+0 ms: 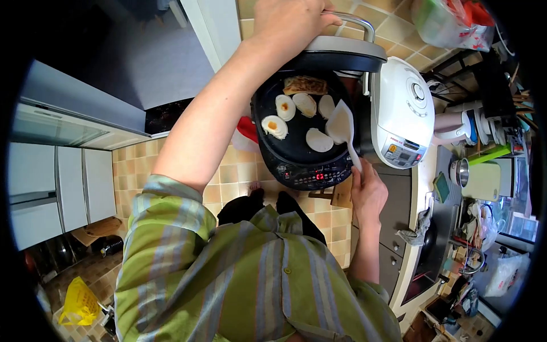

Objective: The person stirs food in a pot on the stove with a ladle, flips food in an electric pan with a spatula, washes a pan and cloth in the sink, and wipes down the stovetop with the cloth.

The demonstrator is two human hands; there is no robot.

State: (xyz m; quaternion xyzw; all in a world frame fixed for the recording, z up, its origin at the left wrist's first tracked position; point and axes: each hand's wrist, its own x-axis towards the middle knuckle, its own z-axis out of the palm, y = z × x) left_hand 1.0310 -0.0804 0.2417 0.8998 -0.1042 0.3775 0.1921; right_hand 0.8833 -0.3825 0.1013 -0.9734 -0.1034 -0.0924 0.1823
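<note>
My left hand (293, 20) is closed around the metal handle (356, 21) on the raised lid (347, 48) of a black electric griddle (285, 149). In my right hand (369, 194) is a white spatula (342, 126), its blade over the right side of the cooking plate. Beside the blade lies a pale half-round slice (319, 140). Several other pale oval slices rest on the plate, including one with a browned centre (274, 127). Toward the hinge side sits a browned oblong piece of food (306, 85). Red digits glow on the griddle's front panel (319, 177).
A white rice cooker (403, 108) stands close to the griddle's right. Farther right are a metal pot (459, 172), a cutting board (484, 181) and a grey cloth (419, 228). Plastic bags (453, 25) hang at the top right. A yellow bag (80, 302) lies at the lower left.
</note>
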